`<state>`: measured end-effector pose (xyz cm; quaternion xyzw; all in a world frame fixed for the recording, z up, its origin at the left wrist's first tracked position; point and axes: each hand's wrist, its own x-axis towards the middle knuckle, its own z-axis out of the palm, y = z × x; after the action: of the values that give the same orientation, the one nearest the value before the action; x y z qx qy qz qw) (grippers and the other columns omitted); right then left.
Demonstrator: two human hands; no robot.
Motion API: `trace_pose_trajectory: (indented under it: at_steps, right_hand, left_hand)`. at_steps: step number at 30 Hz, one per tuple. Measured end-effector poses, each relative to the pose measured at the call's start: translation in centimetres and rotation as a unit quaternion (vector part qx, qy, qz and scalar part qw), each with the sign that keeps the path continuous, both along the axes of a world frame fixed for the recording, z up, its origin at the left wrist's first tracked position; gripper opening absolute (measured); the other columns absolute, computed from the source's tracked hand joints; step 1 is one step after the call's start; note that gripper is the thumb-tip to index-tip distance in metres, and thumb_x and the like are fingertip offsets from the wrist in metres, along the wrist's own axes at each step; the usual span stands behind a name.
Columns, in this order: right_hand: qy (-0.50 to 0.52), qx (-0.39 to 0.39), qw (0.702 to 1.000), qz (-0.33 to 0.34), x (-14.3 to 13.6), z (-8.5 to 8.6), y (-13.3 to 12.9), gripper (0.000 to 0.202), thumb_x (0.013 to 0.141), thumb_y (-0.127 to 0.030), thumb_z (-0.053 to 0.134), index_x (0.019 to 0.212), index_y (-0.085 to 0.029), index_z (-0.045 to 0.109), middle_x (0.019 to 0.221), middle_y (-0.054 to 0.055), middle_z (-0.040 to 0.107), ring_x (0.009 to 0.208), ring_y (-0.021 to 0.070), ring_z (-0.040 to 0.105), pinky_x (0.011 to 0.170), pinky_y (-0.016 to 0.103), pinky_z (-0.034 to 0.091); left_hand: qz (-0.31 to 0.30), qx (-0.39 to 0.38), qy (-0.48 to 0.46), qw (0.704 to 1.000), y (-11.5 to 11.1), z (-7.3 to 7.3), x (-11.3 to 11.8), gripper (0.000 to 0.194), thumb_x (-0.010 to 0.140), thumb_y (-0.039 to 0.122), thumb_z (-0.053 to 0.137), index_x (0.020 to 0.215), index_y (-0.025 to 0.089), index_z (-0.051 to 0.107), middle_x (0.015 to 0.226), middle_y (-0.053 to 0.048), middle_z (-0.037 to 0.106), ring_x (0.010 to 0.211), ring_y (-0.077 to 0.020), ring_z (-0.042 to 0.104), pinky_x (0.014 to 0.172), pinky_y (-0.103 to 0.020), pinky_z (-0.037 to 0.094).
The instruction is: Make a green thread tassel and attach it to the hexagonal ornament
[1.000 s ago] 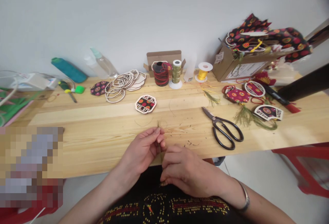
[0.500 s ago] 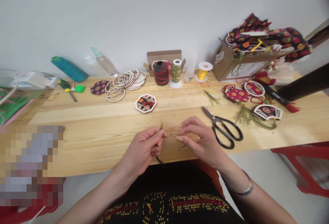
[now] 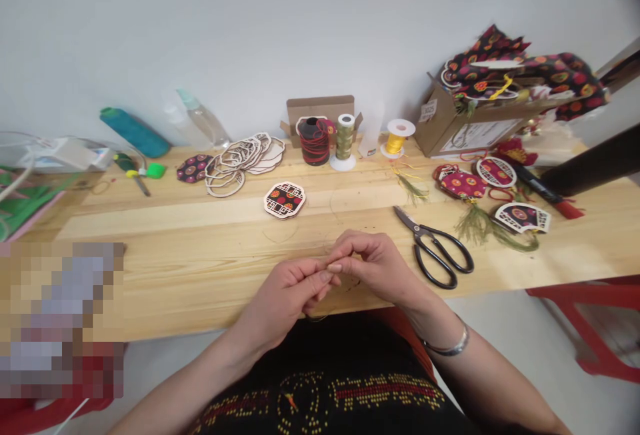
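Note:
Near the table's front edge my left hand point(image 3: 295, 286) is closed in a pinch, with a bit of dark cord showing beneath it. Its earlier view shows green thread ends between the fingers; now the fingers cover them. My right hand point(image 3: 367, 262) pinches at the same spot, fingertips touching those of my left hand, and what it grips is hidden. Black-handled scissors point(image 3: 420, 232) lie open to the right of my right hand. Beyond my hands a wood-framed patterned ornament point(image 3: 285, 200) lies flat on the table point(image 3: 200, 235).
Along the wall stand a dark red thread spool point(image 3: 313, 142), a green thread cone point(image 3: 345, 135) and a yellow spool point(image 3: 399, 138). Wooden frames point(image 3: 245, 158) are piled at back left. A cardboard box point(image 3: 435, 118) with patterned cloth and green tassels point(image 3: 473, 222) are at right.
My right hand has moved left and down, and its fingers have closed against my left fingertips. The green thread ends that stuck up from my left hand are now covered.

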<state>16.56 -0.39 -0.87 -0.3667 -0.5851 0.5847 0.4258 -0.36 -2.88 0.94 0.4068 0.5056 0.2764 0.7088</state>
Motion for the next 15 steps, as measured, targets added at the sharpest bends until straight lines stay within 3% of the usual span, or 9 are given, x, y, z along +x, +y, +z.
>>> trace_pose_trajectory:
  at_steps: [5, 15]
  right_hand:
    - [-0.05, 0.044, 0.997, -0.047, -0.28, -0.2, -0.25, 0.011, 0.076, -0.018, 0.067, 0.066, -0.017, 0.065, 0.066, -0.002, 0.059, 0.066, 0.0094, 0.053, 0.065, 0.025, 0.042]
    - [-0.061, 0.053, 0.995, -0.063, -0.46, -0.33, -0.29, 0.015, 0.079, -0.025, 0.066, 0.066, -0.017, 0.064, 0.066, -0.001, 0.061, 0.068, 0.0106, 0.055, 0.066, 0.026, 0.044]
  left_hand:
    - [0.02, -0.024, -0.038, 0.999, 0.05, -0.11, -0.14, 0.016, 0.077, 0.031, 0.064, 0.073, 0.016, 0.069, 0.055, 0.004, 0.043, 0.048, -0.0064, 0.028, 0.045, -0.021, 0.018]
    - [0.055, -0.062, -0.092, 0.992, 0.1, -0.2, -0.06, 0.021, 0.073, 0.034, 0.07, 0.07, 0.014, 0.066, 0.057, 0.005, 0.041, 0.047, -0.0043, 0.024, 0.043, -0.02, 0.017]
